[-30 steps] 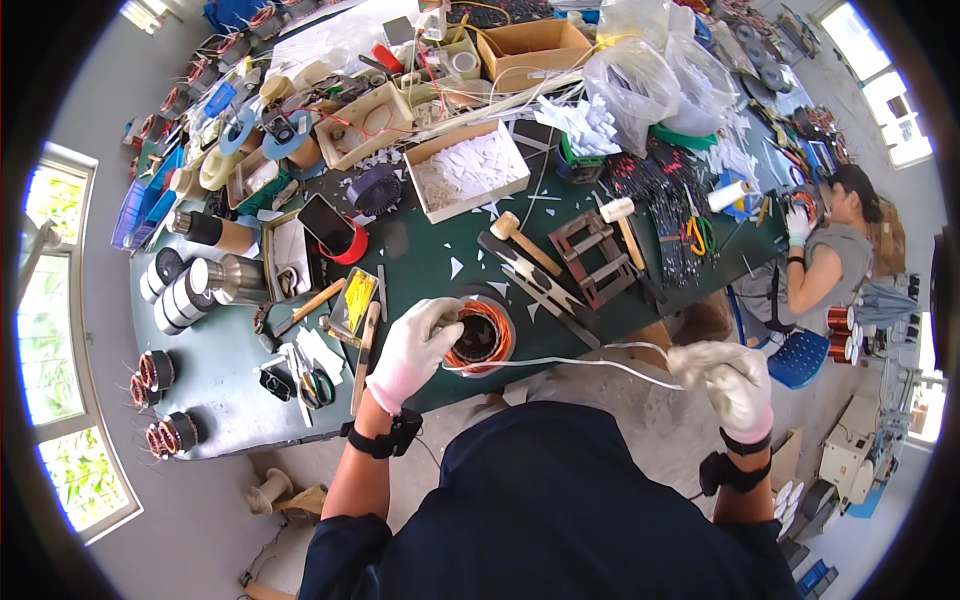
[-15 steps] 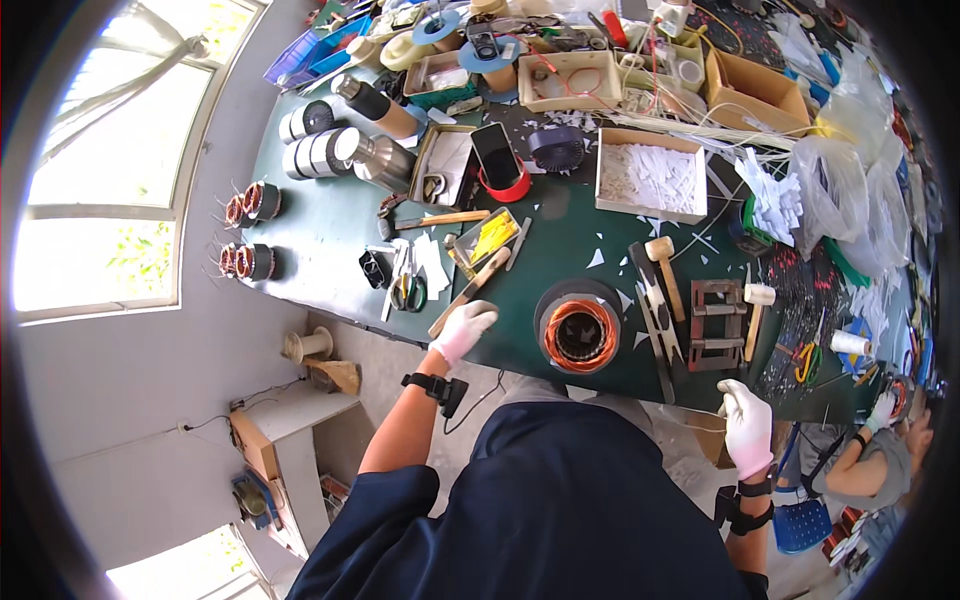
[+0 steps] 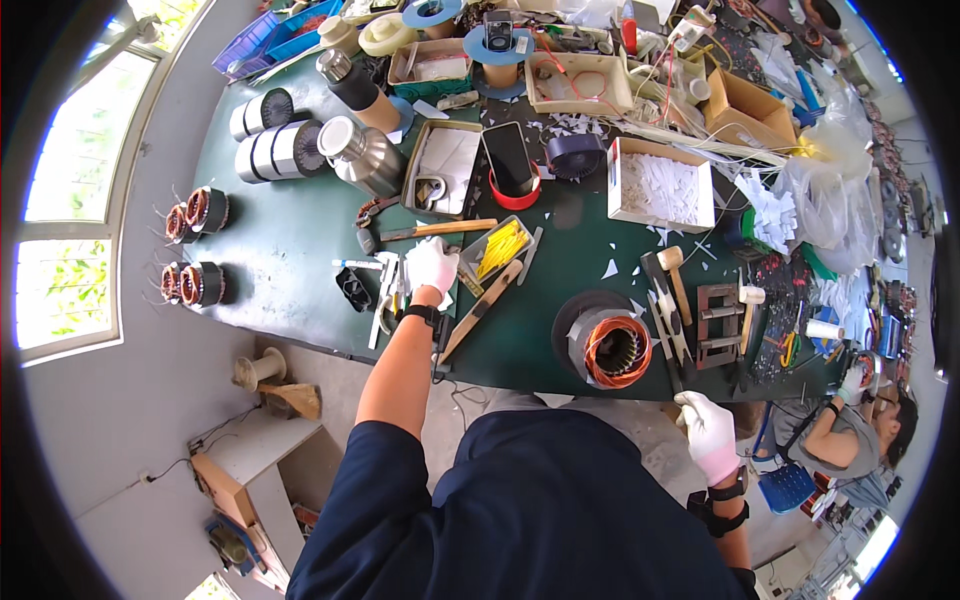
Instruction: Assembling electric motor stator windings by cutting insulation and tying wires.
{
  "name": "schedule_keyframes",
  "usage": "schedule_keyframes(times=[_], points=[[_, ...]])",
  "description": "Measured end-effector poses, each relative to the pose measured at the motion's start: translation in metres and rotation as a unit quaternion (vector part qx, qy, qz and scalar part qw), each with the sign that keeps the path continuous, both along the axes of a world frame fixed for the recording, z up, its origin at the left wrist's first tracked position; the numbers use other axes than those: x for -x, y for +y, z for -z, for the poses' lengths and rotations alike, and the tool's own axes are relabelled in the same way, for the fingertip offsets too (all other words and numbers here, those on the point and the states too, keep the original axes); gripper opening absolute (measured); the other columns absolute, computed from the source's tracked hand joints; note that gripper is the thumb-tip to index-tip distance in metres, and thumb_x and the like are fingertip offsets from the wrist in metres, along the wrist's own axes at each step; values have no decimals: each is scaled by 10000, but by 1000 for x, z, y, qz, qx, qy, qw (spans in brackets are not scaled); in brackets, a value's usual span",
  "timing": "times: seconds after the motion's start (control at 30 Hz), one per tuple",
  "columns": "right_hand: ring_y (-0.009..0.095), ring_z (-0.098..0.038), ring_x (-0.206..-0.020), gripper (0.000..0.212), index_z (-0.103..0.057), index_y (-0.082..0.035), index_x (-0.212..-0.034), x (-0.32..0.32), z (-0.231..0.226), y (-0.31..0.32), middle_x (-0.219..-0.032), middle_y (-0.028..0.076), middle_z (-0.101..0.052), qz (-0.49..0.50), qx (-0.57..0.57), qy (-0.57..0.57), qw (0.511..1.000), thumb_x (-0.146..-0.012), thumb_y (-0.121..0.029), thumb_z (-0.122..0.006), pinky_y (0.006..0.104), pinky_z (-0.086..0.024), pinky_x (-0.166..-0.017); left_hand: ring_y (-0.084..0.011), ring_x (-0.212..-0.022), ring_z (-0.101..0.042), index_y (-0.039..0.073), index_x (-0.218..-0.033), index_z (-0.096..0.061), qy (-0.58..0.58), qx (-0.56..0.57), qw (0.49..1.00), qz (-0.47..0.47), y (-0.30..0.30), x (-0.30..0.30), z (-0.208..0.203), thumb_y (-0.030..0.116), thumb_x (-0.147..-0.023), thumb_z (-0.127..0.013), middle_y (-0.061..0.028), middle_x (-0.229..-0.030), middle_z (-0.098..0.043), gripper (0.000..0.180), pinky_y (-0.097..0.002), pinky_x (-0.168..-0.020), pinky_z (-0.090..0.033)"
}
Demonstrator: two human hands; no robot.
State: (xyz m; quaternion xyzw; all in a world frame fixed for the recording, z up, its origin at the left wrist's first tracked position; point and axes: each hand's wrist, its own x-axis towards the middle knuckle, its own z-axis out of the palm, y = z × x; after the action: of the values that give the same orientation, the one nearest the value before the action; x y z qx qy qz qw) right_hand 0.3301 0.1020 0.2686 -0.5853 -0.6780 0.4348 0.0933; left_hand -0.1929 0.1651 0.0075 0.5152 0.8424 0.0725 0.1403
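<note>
My left hand (image 3: pixel 432 268), in a white and pink glove, is over the scissors (image 3: pixel 390 305) and white paper pieces, between them and a small tray (image 3: pixel 497 252) of yellow strips. Its fingers are hidden by the back of the hand. At the near table edge my right hand (image 3: pixel 708 430), gloved alike, is closed with fingers pinched; what they hold, if anything, is too small to make out. A stator (image 3: pixel 615 352) with orange copper windings stands on a dark round base near the front edge, between my two hands. A wooden-handled tool (image 3: pixel 482 312) lies beside the tray.
Right of the stator lie a mallet (image 3: pixel 676 275), a metal frame (image 3: pixel 718 325) and scattered paper scraps. Behind are a box of white strips (image 3: pixel 660 185), a phone (image 3: pixel 508 158) on a red holder and steel bottles (image 3: pixel 362 158). Another person (image 3: pixel 850 440) works at the far right.
My left hand has moved forward and left, from the near end of the wooden-handled tool to the scissors. My right hand stays near the table edge. The view has shifted somewhat.
</note>
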Motion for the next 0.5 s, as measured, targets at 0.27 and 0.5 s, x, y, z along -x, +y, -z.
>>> schedule_keyframes(times=[0.27, 0.5], points=[[137, -703, -772, 149, -723, 33, -1117, 81, -16, 1, -899, 126, -753, 41, -166, 61, 983, -1024, -25, -622, 273, -541, -730, -181, -843, -679, -21, -1083, -586, -324, -255, 907, 85, -15, -75, -180, -5, -886, -735, -129, -927, -701, 248, -320, -798, -549], [224, -707, -704, 258, -744, -43, -1065, 186, -70, 33, -843, 108, -730, -64, -299, 155, 939, -843, -94, -865, 316, -548, -651, -319, -929, -660, 31, -1061, -577, -342, -346, 801, 349, -41, -137, -279, -67, -741, -851, -130, -1063, -643, 432, -381, -820, -555]])
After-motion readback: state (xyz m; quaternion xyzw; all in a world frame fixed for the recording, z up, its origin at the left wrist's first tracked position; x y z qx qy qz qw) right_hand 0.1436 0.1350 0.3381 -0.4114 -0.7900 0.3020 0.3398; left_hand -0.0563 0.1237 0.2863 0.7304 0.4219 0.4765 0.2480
